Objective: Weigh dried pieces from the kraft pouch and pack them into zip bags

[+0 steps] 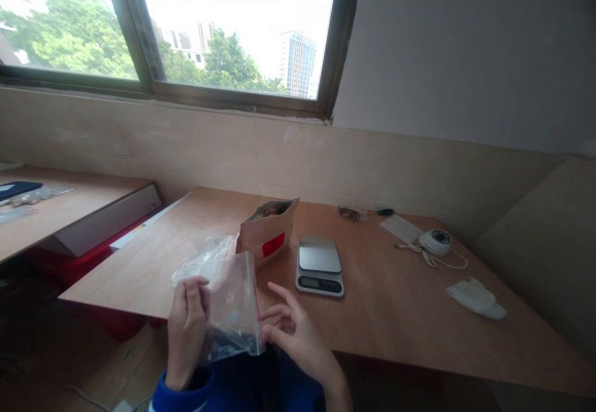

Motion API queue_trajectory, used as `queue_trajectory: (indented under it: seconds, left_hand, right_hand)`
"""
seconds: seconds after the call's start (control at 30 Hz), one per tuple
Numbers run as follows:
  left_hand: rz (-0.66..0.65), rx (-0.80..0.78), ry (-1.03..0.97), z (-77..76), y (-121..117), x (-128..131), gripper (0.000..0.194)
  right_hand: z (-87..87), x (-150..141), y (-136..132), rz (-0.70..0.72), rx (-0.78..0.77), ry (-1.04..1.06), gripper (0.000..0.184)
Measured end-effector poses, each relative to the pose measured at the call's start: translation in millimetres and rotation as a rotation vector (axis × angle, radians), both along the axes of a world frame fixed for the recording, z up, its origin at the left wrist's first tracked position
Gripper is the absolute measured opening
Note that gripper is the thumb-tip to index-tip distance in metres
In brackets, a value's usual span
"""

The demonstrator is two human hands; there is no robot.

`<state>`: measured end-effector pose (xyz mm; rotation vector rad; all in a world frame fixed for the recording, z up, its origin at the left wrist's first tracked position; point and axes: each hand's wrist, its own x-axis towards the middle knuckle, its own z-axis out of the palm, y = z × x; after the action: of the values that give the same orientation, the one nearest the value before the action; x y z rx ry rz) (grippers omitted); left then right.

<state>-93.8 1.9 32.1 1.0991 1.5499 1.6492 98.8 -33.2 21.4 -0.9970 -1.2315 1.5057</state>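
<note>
My left hand [185,331] is closed on the left side of a clear zip bag [235,294], just off the table's front edge. The bag looks flat, and its red-lined seal runs down the right side. At that seal my right hand [295,331] pinches the edge between thumb and fingers, its index finger stretched out. More clear plastic bags [200,258] lie on the table behind my left hand. Beyond the zip bag stands a brown paper pouch [261,229] with a red label and an open top; what is inside cannot be made out clearly.
A digital kitchen scale [320,257] lies right of the pouch on the wooden table [377,294]. Farther right are a white dome camera [435,242] with its cable, a sheet of paper [401,229] and a crumpled white item [475,297]. A second table [93,195] stands at left.
</note>
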Motion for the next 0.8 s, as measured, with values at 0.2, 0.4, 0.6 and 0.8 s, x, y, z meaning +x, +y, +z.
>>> queue_trajectory:
  seconds: [0.2,0.4,0.6,0.8]
  left_hand:
    - [0.094,-0.198,0.057,5.0,43,-71,0.049]
    - [-0.134,-0.365,0.473,-8.7,130,-97,0.061]
    - [0.172,-0.019,1.214,-1.7,135,-83,0.069]
    - [-0.313,0.064,1.366,-59.3,113,-81,0.042]
  right_hand:
    - [-12.0,65,17,-0.349,0.06,-0.169,0.042]
    - [-16.4,141,73,-0.517,0.212,-0.451,0.036]
    - [-25.2,203,191,-0.625,0.338,-1.012,0.029]
    - [-42.8,242,287,-0.73,0.202,-1.211,0.047]
